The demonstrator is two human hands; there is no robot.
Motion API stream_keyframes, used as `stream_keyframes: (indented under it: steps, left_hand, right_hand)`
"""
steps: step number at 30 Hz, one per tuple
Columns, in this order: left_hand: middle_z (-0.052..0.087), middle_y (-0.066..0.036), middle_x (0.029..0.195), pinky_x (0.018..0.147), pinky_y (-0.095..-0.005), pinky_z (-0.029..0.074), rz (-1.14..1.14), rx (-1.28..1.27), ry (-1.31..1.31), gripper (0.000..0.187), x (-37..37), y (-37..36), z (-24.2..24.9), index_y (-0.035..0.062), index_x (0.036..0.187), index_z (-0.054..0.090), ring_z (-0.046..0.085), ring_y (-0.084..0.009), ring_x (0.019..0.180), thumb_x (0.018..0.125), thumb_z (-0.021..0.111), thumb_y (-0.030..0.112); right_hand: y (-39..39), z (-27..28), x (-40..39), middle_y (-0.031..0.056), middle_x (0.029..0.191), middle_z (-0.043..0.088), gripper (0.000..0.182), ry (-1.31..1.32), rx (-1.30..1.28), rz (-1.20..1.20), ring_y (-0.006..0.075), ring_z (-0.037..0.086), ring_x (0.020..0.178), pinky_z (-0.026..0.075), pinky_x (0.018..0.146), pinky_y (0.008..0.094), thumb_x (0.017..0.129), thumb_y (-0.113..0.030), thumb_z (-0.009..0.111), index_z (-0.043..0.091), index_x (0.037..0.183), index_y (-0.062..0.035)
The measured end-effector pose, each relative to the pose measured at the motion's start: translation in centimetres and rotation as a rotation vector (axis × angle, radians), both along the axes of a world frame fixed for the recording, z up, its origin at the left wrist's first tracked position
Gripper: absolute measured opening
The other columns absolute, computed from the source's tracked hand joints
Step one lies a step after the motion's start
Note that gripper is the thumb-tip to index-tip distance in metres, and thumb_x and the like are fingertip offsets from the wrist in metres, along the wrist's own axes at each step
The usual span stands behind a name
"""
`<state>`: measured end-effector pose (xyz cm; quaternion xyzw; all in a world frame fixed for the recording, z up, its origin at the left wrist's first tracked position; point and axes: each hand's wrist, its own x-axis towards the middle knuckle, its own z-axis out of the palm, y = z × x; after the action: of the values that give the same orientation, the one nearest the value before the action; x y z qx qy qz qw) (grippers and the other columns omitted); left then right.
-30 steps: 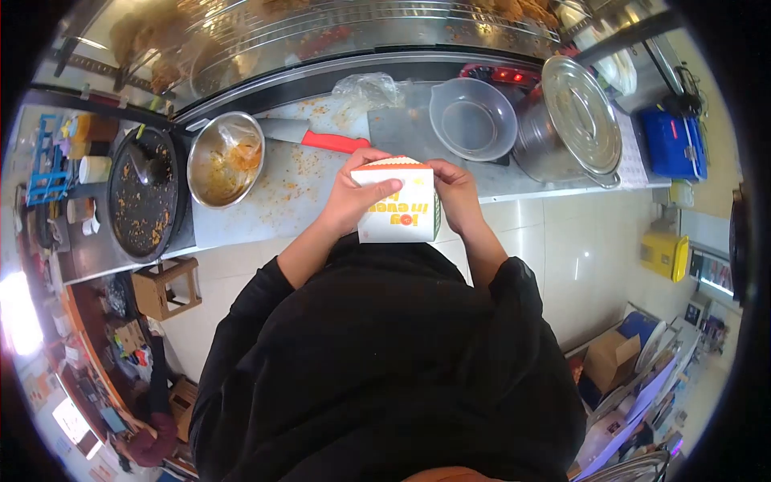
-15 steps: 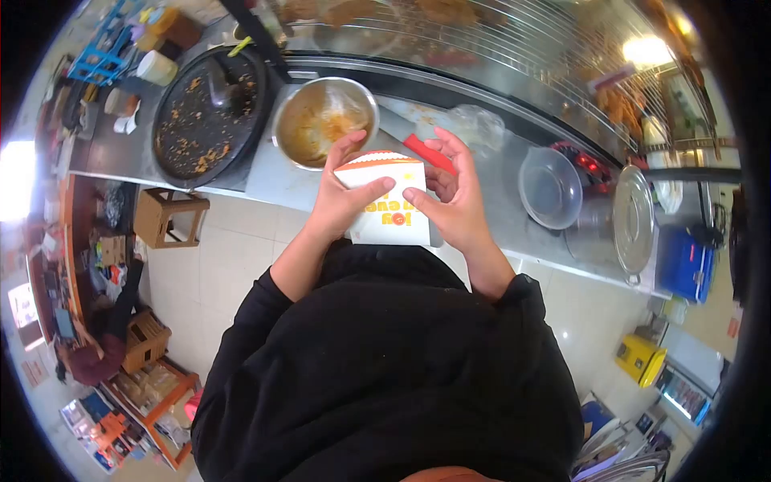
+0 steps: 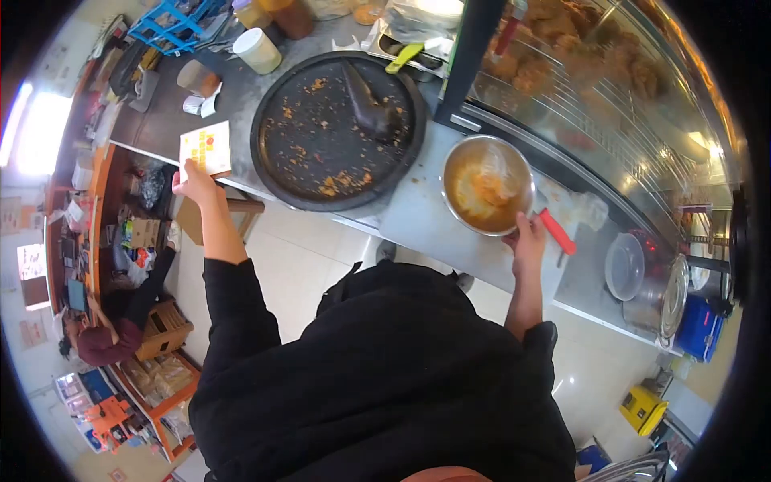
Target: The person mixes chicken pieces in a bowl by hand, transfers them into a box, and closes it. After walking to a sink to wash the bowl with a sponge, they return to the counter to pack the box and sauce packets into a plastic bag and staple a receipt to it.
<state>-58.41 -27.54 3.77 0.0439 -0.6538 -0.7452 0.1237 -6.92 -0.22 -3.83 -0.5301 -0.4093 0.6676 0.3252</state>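
My left hand (image 3: 197, 186) is out at the left, closed on a small white paper food box (image 3: 206, 149) with orange and yellow print, held at the counter's front edge. My right hand (image 3: 526, 238) is at the near right rim of a steel mixing bowl (image 3: 454, 210), its fingers closed on that rim. Orange-brown residue and a crumpled clear plastic bag (image 3: 499, 178) lie inside the bowl. Just right of this hand is a knife with a red handle (image 3: 557, 231). Left of the bowl sits a round black tray (image 3: 281, 173) with crumbs and a dark scoop (image 3: 369, 112).
A glass display case (image 3: 562, 104) with fried food on wire racks borders the counter at the back right. Beyond the tray stand a white tub (image 3: 257, 51) and a blue rack (image 3: 169, 28). A clear plastic bowl (image 3: 625, 267) is at the right. Another person (image 3: 108, 344) is at lower left.
My view has turned left. My hands have parted: the left has carried the paper box leftward, while the right has let go of it and moved to the bowl's rim.
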Motion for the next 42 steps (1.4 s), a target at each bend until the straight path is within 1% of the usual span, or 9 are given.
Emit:
stream_keyframes:
  steps: [4,9,11,14,17,21,30,35,42]
  left_hand:
    - [0.052,-0.016,0.114,0.066,-0.0495,0.051,0.061,0.411,-0.175,0.041,-13.5,-2.4,-9.4,0.009,0.11,0.046,0.059,-0.0317,0.087,0.074,0.064,0.018]
    - [0.054,-0.016,0.115,0.068,-0.0459,0.049,-0.446,-2.699,-0.08,0.044,-18.9,1.4,-13.1,0.0106,0.111,0.05,0.056,-0.0291,0.095,0.072,0.063,0.026]
    - [0.051,-0.016,0.113,0.075,-0.0439,0.047,-0.257,-2.571,0.125,0.05,-23.3,2.4,-16.4,0.0068,0.115,0.047,0.053,-0.0313,0.095,0.074,0.064,0.029]
    - [0.051,-0.019,0.106,0.082,-0.044,0.044,0.268,-1.099,0.465,0.051,-13.6,6.0,-7.8,-0.0024,0.115,0.044,0.052,-0.0328,0.091,0.08,0.062,0.03]
    - [0.052,-0.019,0.104,0.087,-0.0432,0.041,-0.226,-0.469,0.746,0.037,1.7,12.0,1.8,-0.0071,0.106,0.048,0.051,-0.0301,0.091,0.087,0.058,0.022]
    - [0.06,-0.008,0.096,0.084,-0.036,0.039,-0.784,-0.375,1.142,0.006,24.2,18.6,7.1,0.0098,0.078,0.063,0.053,-0.0248,0.096,0.077,0.068,0.013]
    - [0.051,0.005,0.094,0.101,-0.0538,0.012,-1.48,-0.165,2.124,0.041,68.9,17.1,9.5,0.0292,0.1,0.066,0.043,-0.0211,0.106,0.06,0.073,0.036]
    - [0.05,0.004,0.088,0.098,-0.0534,0.015,-1.622,-0.117,2.167,0.005,83.8,15.1,7.8,0.0215,0.067,0.066,0.045,-0.0194,0.099,0.065,0.07,0.023]
    - [0.047,0.003,0.079,0.093,-0.0518,0.02,-2.01,0.019,1.833,0.005,102.3,17.6,9.3,0.0181,0.07,0.068,0.044,-0.0212,0.091,0.068,0.071,0.022]
  right_hand:
    - [-2.3,0.8,-0.6,0.0016,0.072,0.053,0.013,0.126,0.041,-0.196,0.01,0.051,0.055,0.049,0.052,0.0279,0.087,-0.018,0.056,0.044,0.085,-0.0118]
    - [-5.4,3.8,0.7,-0.0013,0.068,0.051,0.011,0.13,0.134,-0.33,0.007,0.047,0.053,0.044,0.049,0.0241,0.088,-0.014,0.053,0.044,0.081,-0.0123]
    - [-6.3,4.2,2.0,-0.0018,0.069,0.051,0.013,0.195,0.143,-0.361,0.0064,0.048,0.054,0.043,0.049,0.0236,0.088,-0.014,0.053,0.043,0.08,-0.0126]
    - [-7.9,6.2,3.6,-0.0023,0.069,0.051,0.014,0.283,0.184,-0.422,0.0057,0.047,0.054,0.042,0.048,0.0228,0.088,-0.013,0.052,0.041,0.079,-0.0129]
    - [-9.8,6.9,6.5,-0.003,0.069,0.051,0.014,0.286,0.244,-0.477,0.004,0.045,0.053,0.04,0.047,0.0209,0.088,-0.012,0.052,0.041,0.078,-0.0128]
    - [-13.0,8.7,13.3,-0.0033,0.067,0.051,0.013,0.228,0.323,-0.489,0.0029,0.044,0.051,0.037,0.046,0.0188,0.088,-0.01,0.051,0.043,0.078,-0.0115]
    - [-25.7,9.9,34.8,-0.0047,0.064,0.047,0.013,0.035,0.482,-0.695,0.0017,0.042,0.052,0.033,0.044,0.0168,0.087,-0.009,0.051,0.042,0.077,-0.0119]
    - [-29.8,8.6,46.4,-0.003,0.064,0.048,0.016,0.029,0.476,-0.875,0.0038,0.044,0.051,0.038,0.045,0.0187,0.088,-0.009,0.049,0.039,0.076,-0.0117]
    - [-30.3,4.1,63.1,-0.0038,0.064,0.048,0.012,0.035,0.362,-1.122,0.0033,0.044,0.05,0.039,0.045,0.0192,0.089,-0.01,0.048,0.041,0.079,-0.0116]
